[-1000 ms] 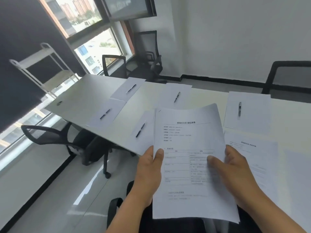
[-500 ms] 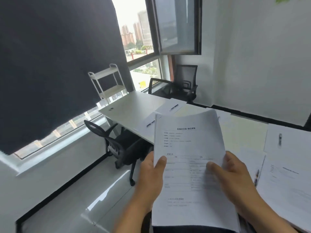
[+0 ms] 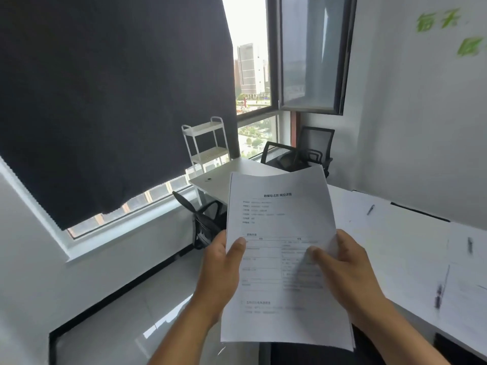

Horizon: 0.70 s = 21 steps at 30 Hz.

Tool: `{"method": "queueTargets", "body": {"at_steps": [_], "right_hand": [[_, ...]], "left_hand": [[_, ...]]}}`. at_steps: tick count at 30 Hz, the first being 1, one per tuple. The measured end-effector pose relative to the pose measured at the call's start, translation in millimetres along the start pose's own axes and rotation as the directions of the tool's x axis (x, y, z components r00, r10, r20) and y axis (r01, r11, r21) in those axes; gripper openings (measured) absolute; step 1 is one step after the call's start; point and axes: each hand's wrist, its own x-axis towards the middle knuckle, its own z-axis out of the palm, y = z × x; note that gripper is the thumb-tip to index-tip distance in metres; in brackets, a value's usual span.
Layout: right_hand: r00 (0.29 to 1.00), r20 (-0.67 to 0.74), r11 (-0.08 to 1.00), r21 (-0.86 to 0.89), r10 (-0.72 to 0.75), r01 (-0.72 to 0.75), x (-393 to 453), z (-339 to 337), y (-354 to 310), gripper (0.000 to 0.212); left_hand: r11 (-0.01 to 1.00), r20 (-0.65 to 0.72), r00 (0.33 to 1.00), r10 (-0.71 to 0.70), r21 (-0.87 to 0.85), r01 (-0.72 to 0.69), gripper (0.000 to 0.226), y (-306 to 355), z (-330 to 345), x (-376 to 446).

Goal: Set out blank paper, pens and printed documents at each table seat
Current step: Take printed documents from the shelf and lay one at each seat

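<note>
Printed documents (image 3: 279, 219), text perhaps too blurred.

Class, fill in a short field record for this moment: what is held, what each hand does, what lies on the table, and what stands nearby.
Held: stack of printed documents, upright in front of the person
Left hand: grips the stack's left edge, thumb on the front
Right hand: grips the right edge, thumb on the front
Table: white sheets, a pen lying on one
Nearby: black office chairs, white shelf cart, dark window blind
</note>
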Motion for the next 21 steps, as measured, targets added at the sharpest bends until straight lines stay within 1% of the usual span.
{"method": "queueTargets", "body": {"at_steps": [5, 10, 16, 21], "right_hand": [[1.000, 0.010, 0.999, 0.040, -0.030, 0.030, 18, 21, -19, 0.015], [0.999, 0.019, 0.997, 0.070, -0.028, 0.027, 38, 28, -11, 0.016], [1.000, -0.013, 0.999, 0.053, 0.014, -0.013, 67, 27, 6, 0.015], [0.997, -0.056, 0.997, 0.054, 0.052, -0.049, 96, 44, 16, 0.016]], "left_hand": [[0.999, -0.061, 0.997, 0.039, -0.016, -0.040, 0.018, 15, -18, 19], [0.999, -0.060, 0.998, 0.037, -0.004, -0.038, 0.015, 12, -14, 42], [0.999, -0.017, 0.999, 0.041, -0.004, -0.041, 0.017, -3, 0, 73], [1.000, 0.048, 0.999, 0.022, 0.002, -0.022, 0.019, -22, 2, 120]]}}
